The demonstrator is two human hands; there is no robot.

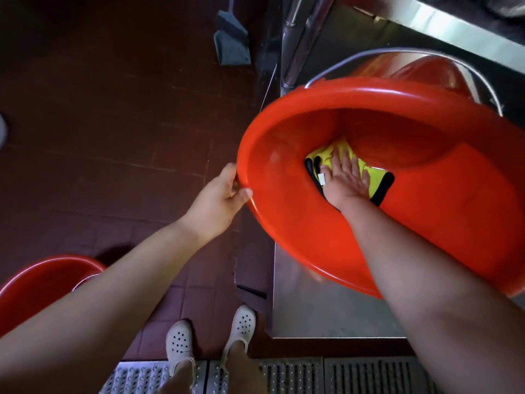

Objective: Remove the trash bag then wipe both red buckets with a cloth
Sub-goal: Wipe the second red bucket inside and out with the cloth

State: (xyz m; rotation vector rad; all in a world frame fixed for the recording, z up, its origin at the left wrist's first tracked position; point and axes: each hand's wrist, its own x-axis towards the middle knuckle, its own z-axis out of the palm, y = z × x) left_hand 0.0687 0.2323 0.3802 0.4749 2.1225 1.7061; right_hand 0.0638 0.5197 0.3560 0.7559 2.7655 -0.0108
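Observation:
A large red bucket [284,223] lies tilted toward me on a steel counter, its mouth facing me. My left hand [220,199] grips its rim on the left side. Deep inside, my right hand [345,179] presses flat with spread fingers on a yellow cloth with black edging [376,180] against the bucket's bottom. A second red bucket [37,282] stands on the floor at the lower left, partly hidden by my left forearm.
The steel counter [312,314] has its corner near my feet. A grey dustpan [231,45] leans at the top centre on the dark red tile floor. A metal floor grate [312,373] runs along the bottom. The bucket's metal handle [483,81] arcs behind it.

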